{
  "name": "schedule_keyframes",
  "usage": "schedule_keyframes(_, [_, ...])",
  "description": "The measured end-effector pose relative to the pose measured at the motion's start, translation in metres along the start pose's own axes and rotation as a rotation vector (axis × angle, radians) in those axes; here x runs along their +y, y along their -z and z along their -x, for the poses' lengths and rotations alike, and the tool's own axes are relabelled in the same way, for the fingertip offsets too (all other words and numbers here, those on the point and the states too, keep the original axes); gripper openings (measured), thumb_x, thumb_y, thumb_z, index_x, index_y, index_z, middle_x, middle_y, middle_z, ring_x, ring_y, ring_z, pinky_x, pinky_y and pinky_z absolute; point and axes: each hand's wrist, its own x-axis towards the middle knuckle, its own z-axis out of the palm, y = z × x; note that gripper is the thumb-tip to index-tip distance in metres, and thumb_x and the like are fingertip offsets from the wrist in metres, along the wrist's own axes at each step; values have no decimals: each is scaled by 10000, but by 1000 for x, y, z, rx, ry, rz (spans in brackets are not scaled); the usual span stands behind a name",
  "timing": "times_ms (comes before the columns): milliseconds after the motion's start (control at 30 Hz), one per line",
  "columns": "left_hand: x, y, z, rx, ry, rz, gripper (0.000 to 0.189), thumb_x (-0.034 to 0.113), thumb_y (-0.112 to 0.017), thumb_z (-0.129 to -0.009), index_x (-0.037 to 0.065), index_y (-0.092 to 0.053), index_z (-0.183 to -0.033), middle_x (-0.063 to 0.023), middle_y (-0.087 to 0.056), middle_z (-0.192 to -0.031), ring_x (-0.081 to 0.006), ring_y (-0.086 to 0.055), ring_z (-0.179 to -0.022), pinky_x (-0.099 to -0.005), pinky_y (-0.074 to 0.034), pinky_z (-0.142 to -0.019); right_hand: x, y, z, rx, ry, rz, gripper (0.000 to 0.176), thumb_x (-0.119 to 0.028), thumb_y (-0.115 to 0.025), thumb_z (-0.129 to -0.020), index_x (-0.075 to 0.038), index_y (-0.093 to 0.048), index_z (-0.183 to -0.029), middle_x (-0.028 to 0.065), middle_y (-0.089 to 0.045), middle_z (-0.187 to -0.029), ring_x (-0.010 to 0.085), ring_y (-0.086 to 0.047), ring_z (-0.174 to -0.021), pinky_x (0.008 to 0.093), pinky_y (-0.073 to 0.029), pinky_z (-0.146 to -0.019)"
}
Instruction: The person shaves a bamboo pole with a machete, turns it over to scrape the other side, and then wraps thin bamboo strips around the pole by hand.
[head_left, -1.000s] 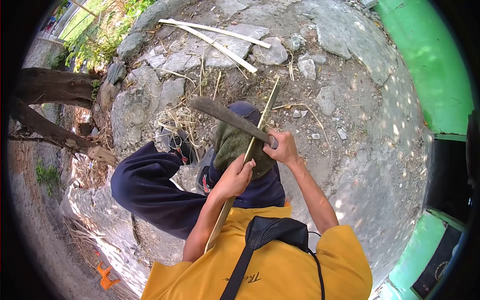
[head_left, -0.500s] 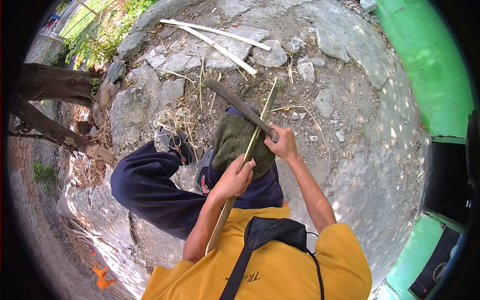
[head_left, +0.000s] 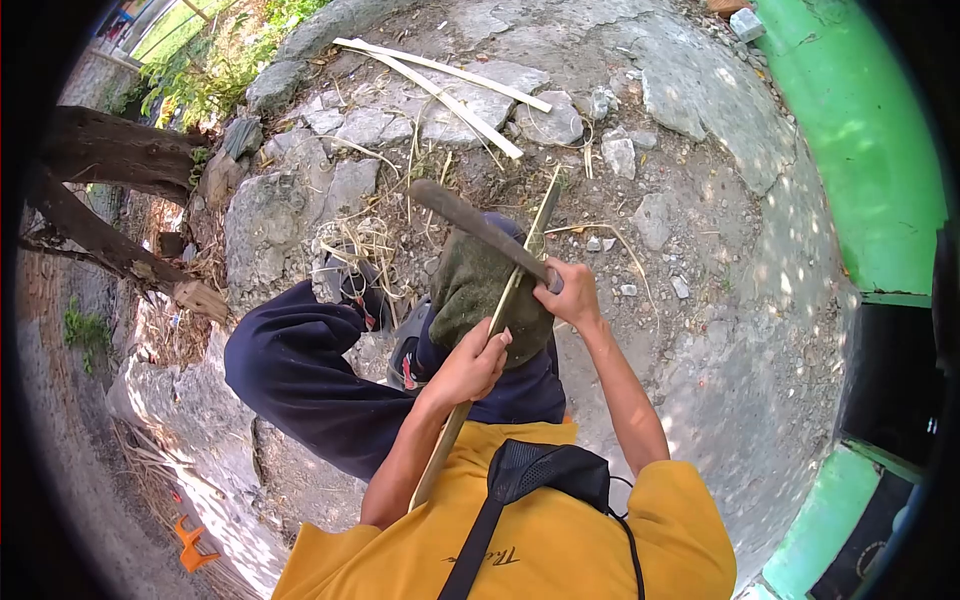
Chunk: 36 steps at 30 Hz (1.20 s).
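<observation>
My left hand [head_left: 470,368] is closed around a long bamboo strip [head_left: 440,455], which slants from beside my belly up past my knee. In my right hand [head_left: 573,298] is the handle of a machete [head_left: 468,218] with a dark, broad blade. The blade lies across the strip near the knee, its tip pointing to the upper left. A dark green cloth [head_left: 462,285] covers the knee beneath the strip and blade. The edge's exact contact with the strip is too small to make out.
Two pale bamboo strips [head_left: 440,98] lie crossed on the stony ground ahead. Thin shavings [head_left: 350,245] are heaped around my shoe. Wooden logs [head_left: 125,150] stand at left, an orange plastic object [head_left: 193,545] lies lower left, and a green wall [head_left: 860,130] runs along the right.
The machete blade has tilted slightly, its tip now a little lower and nearer my body. Both hands keep their grip, and the view has shifted slightly.
</observation>
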Motion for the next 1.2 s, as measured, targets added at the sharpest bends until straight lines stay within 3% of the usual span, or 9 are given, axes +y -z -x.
schedule_keyframes(67, [5, 0, -4, 25, 4, 7, 120, 229, -470, -1147, 119, -469, -1100, 57, -377, -671, -44, -304, -420, -255, -245, -362, 0, -4, -10, 130, -157, -103, 277, -317, -806, -707, -112, -724, -874, 151, -699, -704, 371, -720, -694, 447, -556, -633])
schedule_keyframes(267, [2, 4, 1, 5, 30, 83, 105, 230, -463, -1150, 132, -478, -1116, 68, -347, -648, -39, -280, -417, -250, -234, -361, -5, -3, 2, 96, 127, 21, 296, -304, -802, -728, -63, -716, -879, 181, -683, -678, 382, -701, -628, 442, -543, -585])
schedule_keyframes(367, [-2, 2, 8, 4, 40, 66, 90, 224, -462, -1150, 136, -479, -1144, 70, -346, -654, -35, -275, -421, -246, -227, -361, -2, -5, -11, 148, -152, -83, 307, -330, -814, -711, -104, -723, -898, 171, -682, -676, 376, -703, -633, 457, -548, -601])
schedule_keyframes(533, [0, 3, 2, 6, -3, 39, 93, 226, -475, -1149, 133, -474, -1146, 69, -356, -666, -31, -275, -429, -245, -222, -360, -12, 6, -5, 91, 99, 8, 246, -263, -780, -755, -53, -725, -871, 179, -680, -665, 376, -716, -637, 417, -551, -576])
schedule_keyframes(600, [-4, 4, 1, 15, -6, 41, 100, 230, -476, -1149, 130, -471, -1148, 69, -355, -667, -30, -273, -430, -242, -225, -358, -3, 9, -17, 40, -158, -63, 283, -306, -797, -717, -83, -742, -883, 182, -695, -692, 378, -720, -654, 438, -563, -610])
schedule_keyframes(800, [8, 7, -2, -1, 17, 35, 133, 257, -475, -1150, 131, -458, -1111, 65, -350, -665, -38, -270, -424, -243, -238, -362, -7, 1, -3, 142, 96, -47, 264, -293, -788, -733, -83, -743, -886, 187, -702, -716, 390, -719, -680, 445, -554, -599])
schedule_keyframes(1000, [4, 6, 12, -23, 9, 59, 111, 232, -468, -1152, 130, -465, -1109, 62, -355, -667, -41, -278, -422, -247, -236, -362, 5, 3, -10, 155, -219, -120, 292, -313, -794, -734, -92, -731, -916, 186, -686, -684, 408, -694, -633, 462, -547, -596])
schedule_keyframes(1133, [10, 8, 4, 7, -26, 50, 111, 236, -472, -1153, 127, -460, -1138, 63, -344, -659, -44, -273, -415, -249, -229, -356, -10, 1, 14, 90, 118, 18, 312, -324, -791, -743, -92, -740, -945, 170, -667, -653, 393, -703, -636, 462, -550, -601])
schedule_keyframes(1200, [11, 8, 10, -30, -4, 66, 118, 243, -473, -1154, 136, -445, -1113, 64, -340, -653, -45, -276, -413, -252, -232, -358, 1, 2, -4, 113, 56, 23, 309, -322, -796, -737, -97, -739, -941, 158, -665, -647, 389, -706, -638, 462, -553, -603])
